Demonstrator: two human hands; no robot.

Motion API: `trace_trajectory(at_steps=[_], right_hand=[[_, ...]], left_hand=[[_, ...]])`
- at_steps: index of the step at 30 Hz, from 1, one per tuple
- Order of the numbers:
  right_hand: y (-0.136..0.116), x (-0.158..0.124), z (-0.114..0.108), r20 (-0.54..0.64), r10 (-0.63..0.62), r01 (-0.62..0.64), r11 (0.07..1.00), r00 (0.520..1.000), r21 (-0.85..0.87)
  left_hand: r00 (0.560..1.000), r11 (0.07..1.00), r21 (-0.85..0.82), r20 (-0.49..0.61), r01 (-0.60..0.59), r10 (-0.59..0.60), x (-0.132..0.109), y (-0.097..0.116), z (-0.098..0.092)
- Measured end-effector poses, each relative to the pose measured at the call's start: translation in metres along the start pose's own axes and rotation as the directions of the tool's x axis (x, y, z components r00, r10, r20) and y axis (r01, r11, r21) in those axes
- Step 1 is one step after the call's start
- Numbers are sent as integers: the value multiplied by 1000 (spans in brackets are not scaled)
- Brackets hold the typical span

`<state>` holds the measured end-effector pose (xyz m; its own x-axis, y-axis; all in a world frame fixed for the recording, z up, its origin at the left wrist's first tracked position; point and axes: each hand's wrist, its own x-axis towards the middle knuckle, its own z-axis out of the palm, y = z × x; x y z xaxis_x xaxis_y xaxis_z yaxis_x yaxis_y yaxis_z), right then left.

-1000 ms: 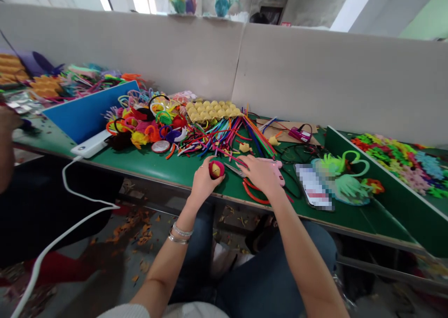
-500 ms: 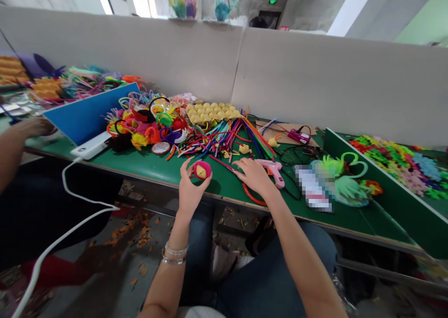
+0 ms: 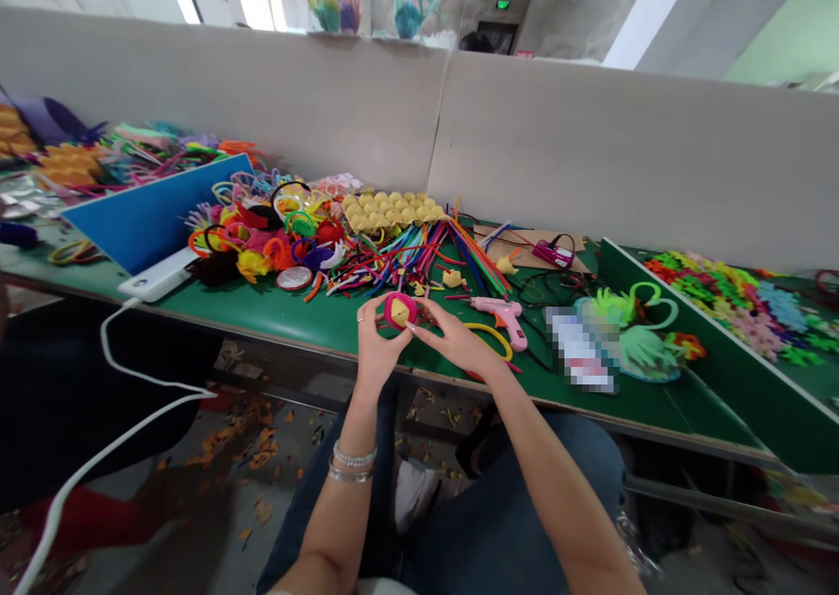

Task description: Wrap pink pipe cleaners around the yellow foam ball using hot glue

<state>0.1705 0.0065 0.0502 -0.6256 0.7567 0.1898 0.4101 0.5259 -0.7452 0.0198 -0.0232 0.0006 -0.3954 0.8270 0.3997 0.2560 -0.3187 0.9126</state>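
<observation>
Clamping their grip on a pink-and-yellow ball (image 3: 399, 310) in the head view, the left hand (image 3: 378, 350) and right hand (image 3: 459, 343) are holding it over the green bench (image 3: 315, 322), apparently steadying it, yellow toward the wearer; a pink glue gun (image 3: 503, 307) is lying nearby, seemingly within reach.

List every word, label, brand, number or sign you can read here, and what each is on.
None can be read.
Green lit sign on the far wall: too small.
Red sign below it: too small.
Phone screen: blurred into blocks.
Magenta device: pale patch, any print too small.
</observation>
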Motion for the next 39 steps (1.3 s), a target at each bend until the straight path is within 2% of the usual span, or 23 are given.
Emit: trace_trajectory(at_steps=[5,8,12,17,23,27,34,39], right_hand=[[0,0,-2,-28,8,-8,1000,1000,-1],[-5,-1,-2,-42,-32,31,999,999,-10],[-12,-4,0,-71,-112,97,978,991,-186],[-13,-8,2,-72,-191,126,844,979,-521],[-5,-8,2,-80,-195,67,648,977,-759],[1,-7,1,-95,-152,13,591,984,-807],[6,-10,3,-152,-132,-50,573,980,-818],[6,-12,3,-120,-143,-23,543,982,-839]], left_hand=[[994,968,-228,58,105,-94,1,-5,5],[984,888,-433,152,155,-97,-2,-9,3],[968,789,-573,228,223,-109,-6,-13,3],[959,794,-558,265,239,-103,-9,-16,8],[951,838,-489,291,242,-105,-9,-13,12],[935,859,-433,330,273,-131,-10,-12,9],[924,821,-433,260,372,-282,-11,-10,6],[945,817,-478,195,324,-261,-12,-10,13]])
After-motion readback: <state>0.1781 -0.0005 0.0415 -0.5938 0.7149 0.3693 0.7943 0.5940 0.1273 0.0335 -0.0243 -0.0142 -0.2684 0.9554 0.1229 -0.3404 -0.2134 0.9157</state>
